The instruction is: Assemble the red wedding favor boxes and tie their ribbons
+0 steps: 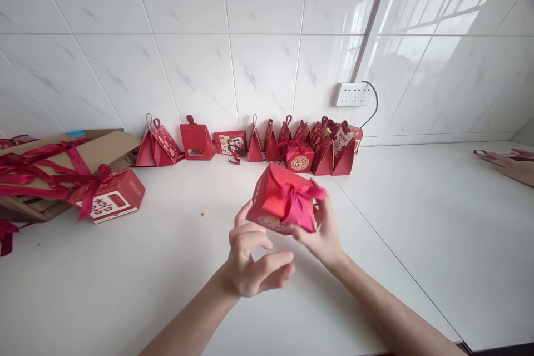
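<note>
My right hand (323, 233) grips a small red gift box (277, 197) with a magenta ribbon bow, held tilted above the white counter (167, 267). Its fingers wrap the box's right side and underside. My left hand (250, 261) hovers just below and left of the box with its fingers loosely curled and nothing in them; its fingertips nearly touch the box's lower left edge.
A row of several red gift boxes and pouches (267, 144) lines the tiled wall. At the left lie a cardboard box (83, 153) draped in red ribbons and a red and white box (112, 197). A wall socket (351, 94) sits behind. Another person's hand (507, 164) rests at the far right.
</note>
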A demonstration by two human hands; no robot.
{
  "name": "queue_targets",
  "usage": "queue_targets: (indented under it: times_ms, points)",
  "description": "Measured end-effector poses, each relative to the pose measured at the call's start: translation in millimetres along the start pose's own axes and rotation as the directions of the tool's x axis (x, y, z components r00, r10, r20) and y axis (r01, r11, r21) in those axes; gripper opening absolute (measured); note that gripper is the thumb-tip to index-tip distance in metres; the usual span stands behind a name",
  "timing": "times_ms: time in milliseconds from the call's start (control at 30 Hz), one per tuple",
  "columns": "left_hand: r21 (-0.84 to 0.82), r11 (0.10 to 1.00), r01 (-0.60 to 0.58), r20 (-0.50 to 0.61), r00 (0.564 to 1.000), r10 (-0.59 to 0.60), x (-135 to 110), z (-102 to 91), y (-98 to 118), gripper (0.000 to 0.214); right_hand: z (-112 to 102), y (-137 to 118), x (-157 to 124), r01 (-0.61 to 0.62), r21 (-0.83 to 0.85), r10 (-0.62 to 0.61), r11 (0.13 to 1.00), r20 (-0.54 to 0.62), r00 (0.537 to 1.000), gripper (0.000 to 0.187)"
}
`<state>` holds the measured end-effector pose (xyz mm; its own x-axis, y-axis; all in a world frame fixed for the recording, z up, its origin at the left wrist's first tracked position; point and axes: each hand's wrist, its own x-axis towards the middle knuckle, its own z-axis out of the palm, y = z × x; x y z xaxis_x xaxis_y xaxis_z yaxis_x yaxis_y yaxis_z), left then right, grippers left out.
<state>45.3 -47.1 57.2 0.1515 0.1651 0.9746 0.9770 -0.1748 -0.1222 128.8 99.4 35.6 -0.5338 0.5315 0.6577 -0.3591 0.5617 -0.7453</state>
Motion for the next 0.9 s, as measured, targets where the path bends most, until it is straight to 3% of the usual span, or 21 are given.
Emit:
queue_targets:
  times_ms: [33, 100, 167, 233, 367, 500, 600, 667, 733, 800, 900]
  points:
    - [-0.002, 1.000, -0.020, 0.001, 1.000, 0.020, -1.9, 1.0, -0.3, 0.022, 0.4, 0.9, 3.9, -0.196, 0.150, 0.192, 0.969, 0.036, 0.981, 0.066]
    - [-0.015, 0.999, -0.040, 0.027, 0.999, 0.041, -4.9, 2.7, -1.9, 0.025, 0.3, 1.4, 12.1, -0.521, 0.424, 0.477, 0.741, 0.214, 0.852, 0.053]
    - [-0.011, 0.999, -0.039, 0.057, 0.998, 0.040, -6.5, 3.3, -5.1, 0.022, -0.7, -0.1, 17.8, -0.669, 0.580, 0.556, 0.465, 0.397, 0.731, 0.055]
    - [0.017, 1.000, -0.024, 0.083, 0.996, 0.022, -6.5, 3.2, -8.6, 0.018, -1.8, -3.1, 19.4, -0.709, 0.631, 0.538, 0.316, 0.496, 0.681, 0.056]
    - [0.031, 1.000, 0.003, 0.150, 0.989, -0.008, -5.0, 2.4, -12.4, 0.019, -2.8, -8.4, 14.5, -0.712, 0.625, 0.450, 0.319, 0.562, 0.694, 0.055]
    - [0.023, 1.000, -0.006, 0.177, 0.984, 0.002, -5.3, 1.6, -16.0, 0.020, -3.3, -9.2, 11.4, -0.727, 0.630, 0.454, 0.274, 0.582, 0.675, 0.055]
    - [0.027, 0.999, -0.018, 0.187, 0.982, 0.013, -8.2, -1.1, -26.5, 0.018, -0.3, -5.2, 15.1, -0.730, 0.583, 0.446, 0.357, 0.580, 0.681, 0.064]
    - [0.046, 0.999, 0.007, 0.224, 0.975, -0.017, -11.8, -4.4, -37.5, 0.015, 2.2, -1.8, 19.6, -0.629, 0.558, 0.442, 0.541, 0.447, 0.778, 0.067]
    - [0.086, 0.994, 0.067, 0.265, 0.960, -0.088, -16.4, -8.0, -49.6, 0.014, -0.2, -1.3, 22.4, -0.423, 0.475, 0.383, 0.771, 0.184, 0.905, 0.064]
    - [0.125, 0.979, 0.160, 0.279, 0.941, -0.190, -21.6, -9.7, -60.5, 0.013, -13.6, -6.3, 19.0, -0.242, 0.303, 0.264, 0.922, -0.034, 0.964, 0.063]
    - [0.091, 0.948, 0.305, 0.271, 0.908, -0.318, -31.0, -6.1, -72.6, 0.012, -60.6, -26.6, -3.6, -0.063, -0.060, 0.057, 0.996, -0.101, 0.993, 0.071]
